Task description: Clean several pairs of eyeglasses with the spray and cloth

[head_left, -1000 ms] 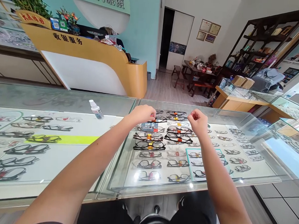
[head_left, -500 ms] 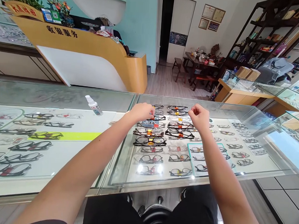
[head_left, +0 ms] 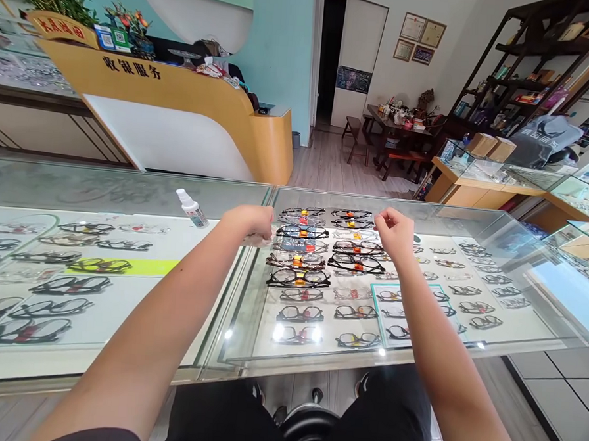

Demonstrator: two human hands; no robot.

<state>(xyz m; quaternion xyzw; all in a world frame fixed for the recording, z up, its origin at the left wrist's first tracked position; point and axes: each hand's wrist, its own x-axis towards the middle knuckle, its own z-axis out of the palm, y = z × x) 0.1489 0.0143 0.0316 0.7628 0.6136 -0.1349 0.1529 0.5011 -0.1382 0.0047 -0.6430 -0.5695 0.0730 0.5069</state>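
My left hand (head_left: 253,222) is over the joint between two glass counters, its fingers curled downward around or against something small and pale that I cannot make out. To its right, two columns of eyeglasses lie on the glass; the nearest is a dark-framed pair (head_left: 302,232). My right hand (head_left: 394,231) is closed, thumb and fingers pressed together, beside the right column's far end. Whatever it may hold is hidden. Close to it are a black pair of glasses (head_left: 352,214) and a clear-framed pair (head_left: 357,235). A white spray bottle (head_left: 192,208) stands left of my left hand.
More glasses (head_left: 300,313) lie inside the glass display case (head_left: 238,349) below. The left case holds further frames and a yellow-green strip (head_left: 156,267). Beyond the counter are a cashier desk (head_left: 182,96), a wooden table (head_left: 393,123) and a stool (head_left: 355,141).
My left hand has moved left, off the left column of glasses to the counter joint. The right hand stays almost where it was, still closed. The view has shifted slightly.
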